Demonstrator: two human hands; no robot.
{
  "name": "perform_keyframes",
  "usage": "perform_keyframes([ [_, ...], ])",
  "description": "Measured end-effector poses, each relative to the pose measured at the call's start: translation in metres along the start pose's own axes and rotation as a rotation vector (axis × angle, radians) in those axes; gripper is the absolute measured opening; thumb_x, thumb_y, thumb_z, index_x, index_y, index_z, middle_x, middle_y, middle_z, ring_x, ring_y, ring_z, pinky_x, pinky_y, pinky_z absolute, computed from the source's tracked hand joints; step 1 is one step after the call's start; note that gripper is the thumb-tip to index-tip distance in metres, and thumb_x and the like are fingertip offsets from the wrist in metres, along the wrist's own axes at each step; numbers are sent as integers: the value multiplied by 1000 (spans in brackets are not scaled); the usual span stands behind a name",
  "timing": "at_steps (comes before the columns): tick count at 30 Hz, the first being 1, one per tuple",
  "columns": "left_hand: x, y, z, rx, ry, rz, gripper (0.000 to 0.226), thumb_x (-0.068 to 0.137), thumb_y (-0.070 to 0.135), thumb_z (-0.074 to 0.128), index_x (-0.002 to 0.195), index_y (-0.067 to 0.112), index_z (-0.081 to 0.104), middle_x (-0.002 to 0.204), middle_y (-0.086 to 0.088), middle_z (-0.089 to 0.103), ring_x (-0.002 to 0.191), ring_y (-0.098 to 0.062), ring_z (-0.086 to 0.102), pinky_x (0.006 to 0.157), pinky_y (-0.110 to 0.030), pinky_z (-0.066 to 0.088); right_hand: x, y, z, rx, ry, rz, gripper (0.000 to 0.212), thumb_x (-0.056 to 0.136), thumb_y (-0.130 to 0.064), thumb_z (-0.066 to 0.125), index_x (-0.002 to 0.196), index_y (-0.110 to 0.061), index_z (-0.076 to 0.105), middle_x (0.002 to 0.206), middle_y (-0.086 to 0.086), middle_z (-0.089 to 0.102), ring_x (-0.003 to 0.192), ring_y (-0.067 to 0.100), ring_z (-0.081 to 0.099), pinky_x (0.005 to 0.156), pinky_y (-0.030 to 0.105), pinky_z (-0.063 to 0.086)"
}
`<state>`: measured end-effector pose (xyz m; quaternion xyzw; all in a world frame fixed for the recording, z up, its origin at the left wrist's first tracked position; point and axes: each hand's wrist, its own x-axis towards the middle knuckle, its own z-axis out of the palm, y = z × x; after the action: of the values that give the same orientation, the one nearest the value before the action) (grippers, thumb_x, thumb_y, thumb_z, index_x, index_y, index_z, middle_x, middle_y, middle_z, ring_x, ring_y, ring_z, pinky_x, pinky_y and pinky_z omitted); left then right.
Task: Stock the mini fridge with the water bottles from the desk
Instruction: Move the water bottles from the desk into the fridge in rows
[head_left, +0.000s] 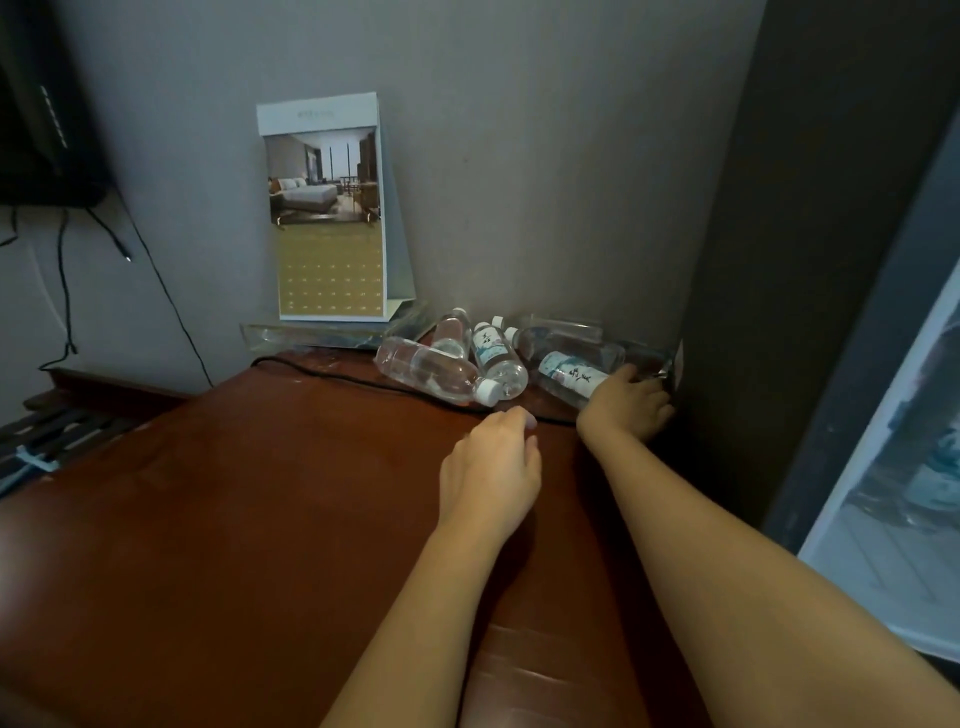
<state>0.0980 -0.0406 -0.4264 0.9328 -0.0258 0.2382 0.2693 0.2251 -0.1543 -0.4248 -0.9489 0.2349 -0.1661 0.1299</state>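
Several clear water bottles lie on their sides at the back right of the brown desk. The nearest bottle has no label, and its white cap points toward me. A labelled bottle lies beside it. Another labelled bottle rests by the dark side panel, and my right hand is closed around its lower end. My left hand hovers just short of the unlabelled bottle's cap, fingers loosely curled and holding nothing. The fridge interior is not visible.
A standing calendar with a room photo leans on the grey wall behind a clear acrylic tray. A black cable runs across the desk in front of the bottles. A dark panel bounds the right side.
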Motion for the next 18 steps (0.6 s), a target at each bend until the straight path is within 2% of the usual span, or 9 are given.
perform_keyframes([
  [4, 1, 0, 1, 22, 19, -1, 25, 95, 28, 43, 117, 27, 52, 115, 7, 58, 101, -22, 59, 73, -30, 40, -22, 6, -1, -54, 51, -97, 37, 96, -14, 43, 131, -11, 33, 129, 23, 49, 118, 34, 47, 96, 39, 34],
  [8, 1, -2, 0, 22, 19, -8, 30, 93, 26, 46, 123, 26, 50, 119, 6, 54, 107, -20, 56, 77, -31, 42, -57, 20, -4, 22, -22, -116, 47, 96, -22, 45, 136, -11, 25, 132, 20, 45, 119, 33, 48, 97, 38, 34],
  [10, 0, -5, 1, 35, 6, 28, 41, 90, 18, 48, 130, 26, 45, 125, 5, 48, 116, -17, 48, 84, -32, 45, -77, 28, -11, -18, -20, -201, 45, 96, -22, 44, 135, -11, 26, 133, 19, 44, 120, 33, 46, 97, 38, 33],
  [13, -1, -9, 0, 41, -40, 104, 70, 78, 0, 51, 140, 30, 34, 134, 3, 38, 126, -18, 36, 94, -31, 42, -106, 42, -27, -72, -10, -379, 46, 96, -23, 42, 137, -11, 24, 131, 16, 44, 119, 31, 44, 97, 39, 32],
  [15, -2, -11, -1, 96, -96, 174, 79, 73, 1, 53, 142, 33, 31, 142, 3, 34, 132, -18, 28, 106, -31, 30, -126, 55, -39, -95, -34, -501, 53, 94, -24, 43, 140, -12, 20, 132, 14, 41, 120, 31, 41, 99, 39, 30],
  [18, -6, -11, -5, 180, -219, 208, 68, 72, 14, 57, 135, 33, 41, 138, 9, 42, 137, -13, 25, 115, -35, 4, -150, 73, -52, -89, -87, -621, 61, 90, -24, 45, 142, -14, 15, 134, 13, 36, 121, 30, 36, 103, 39, 26],
])
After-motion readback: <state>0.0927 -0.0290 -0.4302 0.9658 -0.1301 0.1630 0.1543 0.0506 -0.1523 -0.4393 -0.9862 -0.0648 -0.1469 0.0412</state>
